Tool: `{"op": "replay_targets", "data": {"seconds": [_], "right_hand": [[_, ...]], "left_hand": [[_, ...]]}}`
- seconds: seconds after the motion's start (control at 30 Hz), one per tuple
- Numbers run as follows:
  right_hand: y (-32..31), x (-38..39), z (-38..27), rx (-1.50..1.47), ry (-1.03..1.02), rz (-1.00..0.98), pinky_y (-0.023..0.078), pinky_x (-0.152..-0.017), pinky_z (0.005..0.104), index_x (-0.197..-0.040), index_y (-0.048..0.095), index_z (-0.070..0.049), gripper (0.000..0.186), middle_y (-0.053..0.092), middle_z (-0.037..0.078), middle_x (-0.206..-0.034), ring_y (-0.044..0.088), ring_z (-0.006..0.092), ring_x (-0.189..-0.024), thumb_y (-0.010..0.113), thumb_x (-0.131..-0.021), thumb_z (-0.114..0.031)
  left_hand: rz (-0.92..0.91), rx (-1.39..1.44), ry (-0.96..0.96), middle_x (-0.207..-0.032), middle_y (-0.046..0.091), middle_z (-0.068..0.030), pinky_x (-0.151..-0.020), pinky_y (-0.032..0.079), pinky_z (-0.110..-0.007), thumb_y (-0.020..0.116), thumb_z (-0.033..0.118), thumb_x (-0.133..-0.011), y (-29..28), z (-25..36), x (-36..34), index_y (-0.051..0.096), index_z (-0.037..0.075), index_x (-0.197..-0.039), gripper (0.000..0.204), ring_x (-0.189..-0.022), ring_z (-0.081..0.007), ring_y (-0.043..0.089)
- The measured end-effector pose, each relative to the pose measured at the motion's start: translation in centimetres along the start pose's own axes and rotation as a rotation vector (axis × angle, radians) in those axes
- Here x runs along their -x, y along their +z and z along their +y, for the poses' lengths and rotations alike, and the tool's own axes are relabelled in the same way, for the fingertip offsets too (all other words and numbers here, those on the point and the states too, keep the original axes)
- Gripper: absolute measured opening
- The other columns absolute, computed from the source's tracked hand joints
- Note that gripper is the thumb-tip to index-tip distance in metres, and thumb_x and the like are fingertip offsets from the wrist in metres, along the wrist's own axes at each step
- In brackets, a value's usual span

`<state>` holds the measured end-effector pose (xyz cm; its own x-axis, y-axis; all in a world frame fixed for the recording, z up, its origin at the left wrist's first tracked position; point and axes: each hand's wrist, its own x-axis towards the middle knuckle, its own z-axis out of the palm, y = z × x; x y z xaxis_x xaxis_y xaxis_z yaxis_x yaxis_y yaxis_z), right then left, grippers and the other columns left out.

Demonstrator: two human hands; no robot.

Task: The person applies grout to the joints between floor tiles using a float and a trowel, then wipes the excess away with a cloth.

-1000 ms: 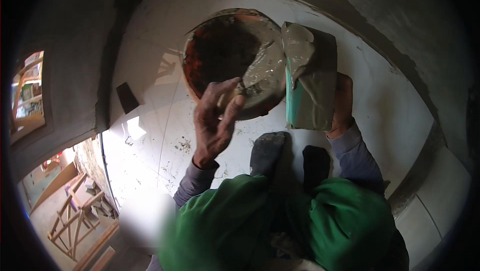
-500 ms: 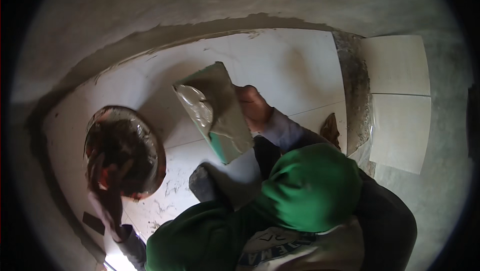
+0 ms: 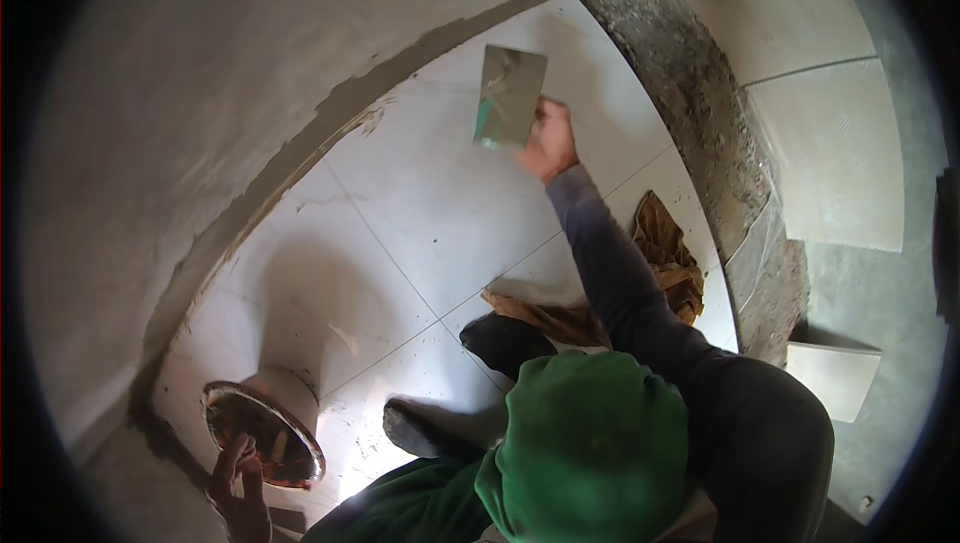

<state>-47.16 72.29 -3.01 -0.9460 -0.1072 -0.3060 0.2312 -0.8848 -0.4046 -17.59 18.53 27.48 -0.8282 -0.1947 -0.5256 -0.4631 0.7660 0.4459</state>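
My right hand (image 3: 553, 143) grips a green rectangular plastering float (image 3: 514, 101) from its right side. Grey wet mortar is spread over most of the float's upturned face, and green shows at its lower left. The arm is stretched far out over the white tiled floor (image 3: 400, 213). Down at the lower left, my left hand (image 3: 240, 488) is at the near rim of a bucket (image 3: 285, 393), fingers bent but apart, with nothing visible in them. Dark mortar coats the inside of the bucket, whose bottom is hard to make out.
A plastered wall (image 3: 260, 73) curves along the left, with a rough mortar band at its foot. Crumpled brown paper or cloth (image 3: 675, 263) lies beside my right arm. Large pale tiles (image 3: 830, 153) lie beyond a rubble strip (image 3: 700, 113). My dark-covered feet (image 3: 505, 343) are on the floor.
My right hand has carried the float farther out, away from the bucket. The view has turned, so the bucket appears lower left. My left hand has moved from over the bucket to its rim.
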Motion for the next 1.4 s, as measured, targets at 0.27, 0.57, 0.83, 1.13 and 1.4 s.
{"op": "replay_targets", "data": {"seconds": [0.27, 0.57, 0.83, 1.13, 1.4], "right_hand": [[-2.6, -10.7, -9.8, 0.114, -0.386, 0.128, 0.055, -0.101, 0.0427, -0.128, 0.068, -0.005, 0.031, 0.074, 0.011, -0.127, 0.071, 0.0269, -0.113, 0.054, -0.101, -0.014], [-3.7, -18.8, -10.4, 0.679, -0.641, 0.518, 0.06, -0.09, 0.0511, -0.119, 0.073, -0.001, 0.032, 0.074, 0.018, -0.116, 0.073, 0.0339, -0.105, 0.067, -0.092, -0.019], [-0.5, -12.9, 0.6, 0.741, -0.753, 0.323, 0.053, -0.061, 0.0286, -0.116, 0.075, 0.002, 0.022, 0.07, 0.001, -0.087, 0.062, 0.0067, -0.072, 0.066, -0.097, -0.006], [-5.9, -19.5, -16.4, 0.837, -0.574, 0.386, 0.068, -0.078, 0.0438, -0.126, 0.071, 0.004, 0.033, 0.075, 0.015, -0.107, 0.078, 0.0295, -0.093, 0.064, -0.096, -0.007], [-2.7, -17.4, -6.5, 0.908, -0.595, 0.33, 0.066, -0.071, 0.0406, -0.123, 0.073, 0.004, 0.032, 0.075, 0.013, -0.103, 0.074, 0.0218, -0.084, 0.068, -0.094, -0.01]], "left_hand": [[-0.206, -0.282, -0.258, -0.148, 0.066, -0.019, -0.115, 0.046, -0.044, 0.062, 0.037, -0.111, -2.3, 8.7, -1.9, 0.062, 0.016, -0.153, 0.047, -0.138, -0.0332, 0.061], [-0.244, -0.206, -0.325, -0.138, 0.07, -0.0178, -0.109, 0.051, -0.042, 0.062, 0.027, -0.109, -0.9, 7.7, -2.1, 0.062, 0.008, -0.15, 0.045, -0.127, -0.0299, 0.066], [-0.266, -0.112, -0.298, -0.126, 0.073, -0.0166, -0.108, 0.051, -0.041, 0.063, 0.019, -0.106, -0.4, 7.6, -3.8, 0.059, 0.003, -0.151, 0.048, -0.119, -0.0261, 0.068], [-0.279, -0.029, -0.338, -0.115, 0.075, -0.0154, -0.107, 0.052, -0.04, 0.063, 0.011, -0.103, -0.5, 5.6, -2.6, 0.056, -0.001, -0.151, 0.05, -0.113, -0.0226, 0.07], [-0.278, 0.013, -0.303, -0.114, 0.075, -0.0148, -0.108, 0.051, -0.041, 0.063, 0.011, -0.103, -0.9, 5.3, -3.1, 0.057, -0.001, -0.15, 0.05, -0.112, -0.022, 0.07]]}}
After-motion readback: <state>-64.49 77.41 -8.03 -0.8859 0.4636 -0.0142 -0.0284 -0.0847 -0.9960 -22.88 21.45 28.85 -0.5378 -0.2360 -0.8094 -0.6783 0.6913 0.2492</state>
